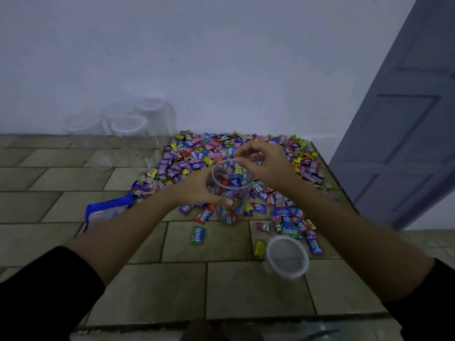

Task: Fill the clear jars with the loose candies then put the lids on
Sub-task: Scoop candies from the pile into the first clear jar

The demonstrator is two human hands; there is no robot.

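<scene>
My left hand (197, 190) grips a clear jar (231, 193) from its left side; the jar stands upright on the tiled table and is partly filled with wrapped candies. My right hand (263, 163) hovers over the jar's mouth with fingers curled downward; I cannot tell whether a candy is between them. A big heap of loose candies (197, 153) in many colours lies behind and to the right of the jar. A white lid (286, 257) lies on the table at the near right.
Several clear jars with white lids (128, 119) stand at the back left against the wall. A blue candy bag (108, 210) lies left of the heap. A single green candy (197, 235) lies near the jar. A grey door (406, 119) stands at right.
</scene>
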